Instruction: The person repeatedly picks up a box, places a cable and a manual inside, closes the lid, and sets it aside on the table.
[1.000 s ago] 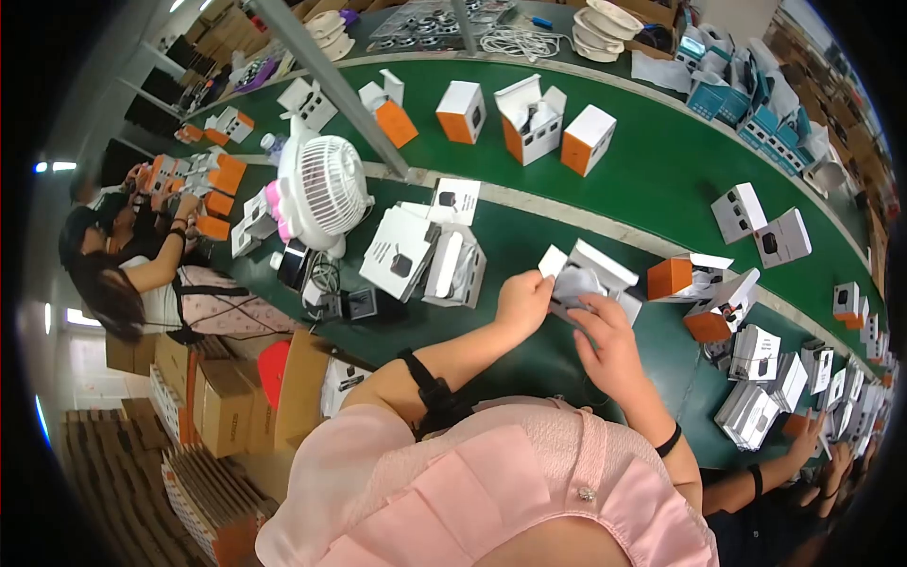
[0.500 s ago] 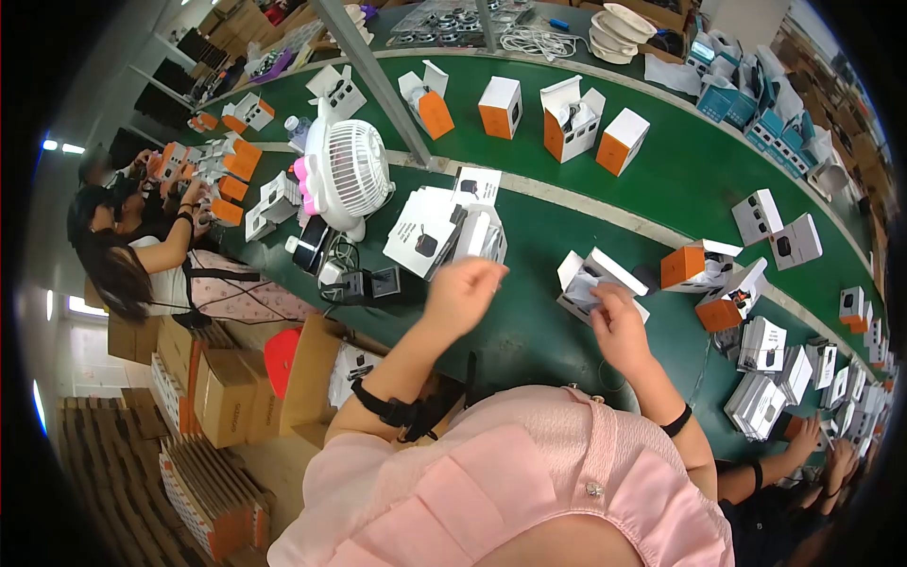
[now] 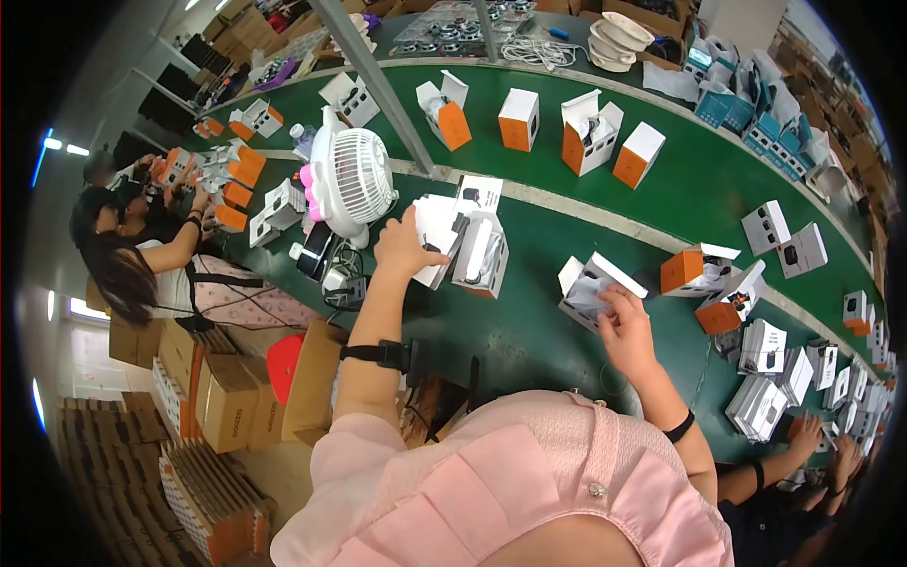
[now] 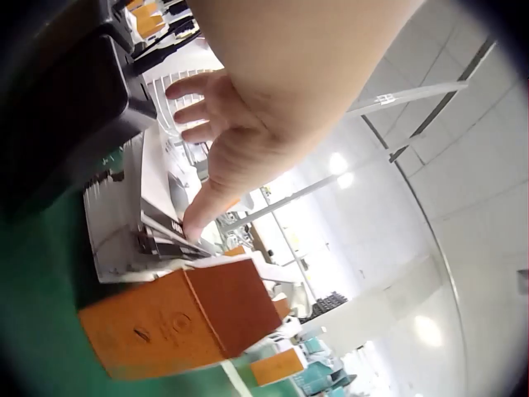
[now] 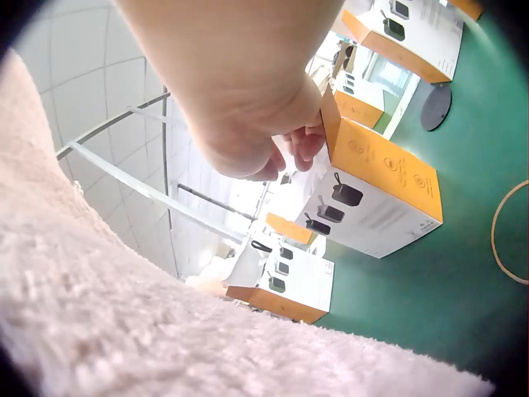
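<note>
My left hand (image 3: 406,248) is spread over a stack of white printed leaflets (image 3: 436,222) on the bench. In the left wrist view its thumb (image 4: 197,219) touches the near edge of the stack, while the other fingers reach across the far side. An open white-and-orange box (image 3: 484,255) stands right against the leaflets. My right hand (image 3: 628,331) grips the near wall of another open box (image 5: 372,207), fingers curled over its rim and thumb outside. Wrinkled translucent wrapping (image 3: 588,291) shows in that box's mouth; what lies under it is hidden.
A white fan (image 3: 354,180) stands behind the left hand, with a black adapter and cables in front. Two open boxes (image 3: 685,272) sit right of the right hand. Past the pale ledge, a green belt (image 3: 690,151) carries more boxes. Other people work at both ends.
My left hand has let go of the box's flap and moved left onto the leaflets. The right hand has stayed at its box, its fingers now curled at the near rim.
</note>
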Demonstrator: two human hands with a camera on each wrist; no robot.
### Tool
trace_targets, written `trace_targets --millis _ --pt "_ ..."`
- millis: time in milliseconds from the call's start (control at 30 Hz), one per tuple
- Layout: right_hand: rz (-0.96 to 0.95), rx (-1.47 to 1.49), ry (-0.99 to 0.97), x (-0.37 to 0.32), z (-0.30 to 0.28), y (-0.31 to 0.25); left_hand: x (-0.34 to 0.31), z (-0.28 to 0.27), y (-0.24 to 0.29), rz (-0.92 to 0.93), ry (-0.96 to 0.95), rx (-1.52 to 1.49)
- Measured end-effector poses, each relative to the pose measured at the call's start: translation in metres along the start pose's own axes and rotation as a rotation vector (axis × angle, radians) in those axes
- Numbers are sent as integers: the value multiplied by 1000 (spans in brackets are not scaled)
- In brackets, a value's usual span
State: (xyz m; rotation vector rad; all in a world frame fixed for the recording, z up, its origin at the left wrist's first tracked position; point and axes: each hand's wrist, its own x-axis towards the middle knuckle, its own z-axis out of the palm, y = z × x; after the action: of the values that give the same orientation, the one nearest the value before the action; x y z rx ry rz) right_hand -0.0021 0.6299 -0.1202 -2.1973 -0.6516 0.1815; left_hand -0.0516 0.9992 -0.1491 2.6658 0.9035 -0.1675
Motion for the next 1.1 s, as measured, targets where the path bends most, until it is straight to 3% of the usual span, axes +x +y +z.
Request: trace_targets --millis 133,200,233,367,500,700,767,800,867,900,967,1000,1033,1067,1100 --pt "-4 20 29 -3 -2 5 16 7 -21 22 126 -67" --pt "5 29 35 3 0 -3 27 -2 -39 29 84 -310" --pt "3 43 38 2 -2 -3 28 2 -43 59 195 -304" --pt "-6 86 29 4 -3 6 32 10 -53 19 319 -327" --pt "15 75 8 7 -5 -1 31 -11 -53 -56 195 -264" --pt "5 64 8 10 -7 -7 17 -26 -46 86 304 -81" --pt "71 0 0 10 -10 -6 -5 -43 -28 70 502 -28" --pt "78 -3 5 9 -11 -3 -16 -52 -19 78 498 -30" --pt "69 40 15 9 -9 1 -38 -73 -1 196 625 -293" --pt "75 39 16 11 -7 -2 -50 -85 7 199 620 -295" --pt "101 184 44 13 -5 -5 -75 -92 32 252 443 -683" --pt "103 184 47 16 -3 -2 -79 -81 42 324 316 -896" --pt "111 376 44 20 1 5 -92 -76 67 330 225 -973" --pt "118 568 43 23 3 8 -97 -60 86 295 -27 -1333" --pt "139 662 -10 25 -1 0 -80 -20 79 453 -93 -1097"
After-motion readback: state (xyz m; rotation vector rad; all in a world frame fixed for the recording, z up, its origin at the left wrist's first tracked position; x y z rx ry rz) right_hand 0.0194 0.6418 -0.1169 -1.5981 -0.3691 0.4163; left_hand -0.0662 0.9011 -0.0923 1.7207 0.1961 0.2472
